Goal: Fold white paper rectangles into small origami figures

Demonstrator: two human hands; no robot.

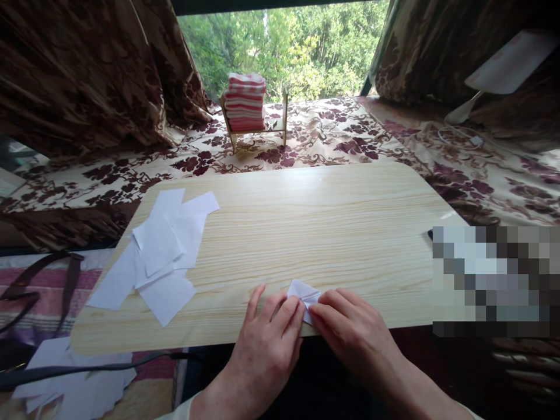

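Window at the rear, green foliage outside, brown floral-patterned curtains at its 2 sides. Before it, cream cloth printed with maroon flowers, bearing 1 small wooden rack with a stack of folded pink-and-white striped cloths. Far right: 1 lamp with a pale shade, tilted.

Foreground: 1 pale wood-grain table with rounded corners. On its left part, overlapping flat white paper pieces. Right edge partly hidden by a pixelated block.

Lower left, below table level: 1 further heap of white paper, crossed by a dark strap.

Principal item: 1 small folded piece of white paper, on the table near its front edge, between the 2 hands.

Left hand: fingers half bent, somewhat spread, fingertips pressing the folded paper's left side; thumb largely hidden, so any grip cannot be told.

Right hand: fingers curled close together, thumb and forefinger pinching the folded paper's right side.
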